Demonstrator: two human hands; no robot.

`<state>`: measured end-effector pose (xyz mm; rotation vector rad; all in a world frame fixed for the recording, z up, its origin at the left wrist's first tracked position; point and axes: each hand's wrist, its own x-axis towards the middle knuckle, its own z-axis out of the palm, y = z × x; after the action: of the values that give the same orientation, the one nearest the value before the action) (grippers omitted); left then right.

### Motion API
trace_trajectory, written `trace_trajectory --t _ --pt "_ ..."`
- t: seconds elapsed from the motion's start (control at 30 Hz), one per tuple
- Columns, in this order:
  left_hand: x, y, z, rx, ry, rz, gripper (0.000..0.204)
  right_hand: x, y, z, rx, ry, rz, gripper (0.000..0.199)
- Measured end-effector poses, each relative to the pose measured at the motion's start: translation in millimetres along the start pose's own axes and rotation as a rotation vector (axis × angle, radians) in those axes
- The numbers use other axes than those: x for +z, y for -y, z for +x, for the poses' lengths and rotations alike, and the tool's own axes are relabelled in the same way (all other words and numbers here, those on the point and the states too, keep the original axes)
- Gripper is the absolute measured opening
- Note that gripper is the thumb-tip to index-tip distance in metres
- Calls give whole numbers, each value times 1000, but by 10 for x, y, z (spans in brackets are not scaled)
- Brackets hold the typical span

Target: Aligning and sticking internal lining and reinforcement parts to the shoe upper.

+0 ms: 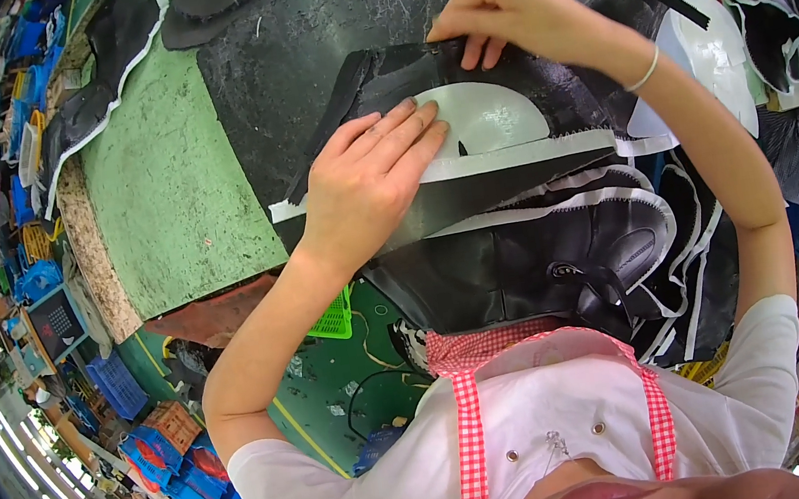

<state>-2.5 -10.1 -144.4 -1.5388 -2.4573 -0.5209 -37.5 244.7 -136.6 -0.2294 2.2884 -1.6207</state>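
Observation:
A black boot-upper piece with a white lower edging lies flat on the worktable. On it sits a pale, shiny half-moon patch. My left hand rests on the piece with fingers stretched out, the fingertips over the patch's left end. At the far edge my right hand is closed in a pinch on the black material, its other fingers curled. Nearer me, a stack of black boot uppers with white-bound edges overhangs the table and reaches my apron.
The worktable has a black mat and a worn green surface. A long black strip with white edging lies far left. White pieces and more black uppers are piled at right. A green basket stands below the table.

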Motion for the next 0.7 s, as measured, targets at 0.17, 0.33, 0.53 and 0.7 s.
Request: trace_trajectory --t 0.17,0.33,0.53,0.7 --pt "33 5 24 1 -16 -12 35 -89 35 39 89 76 -32 33" --pt "-54 89 119 2 32 -66 38 102 168 -180 -309 -208 -366 30" --pt "-701 327 567 -20 -192 -40 34 122 504 -479 -604 -317 -899 27" --pt "-931 374 711 -339 -904 -469 47 -261 903 -564 -338 -384 84 30"
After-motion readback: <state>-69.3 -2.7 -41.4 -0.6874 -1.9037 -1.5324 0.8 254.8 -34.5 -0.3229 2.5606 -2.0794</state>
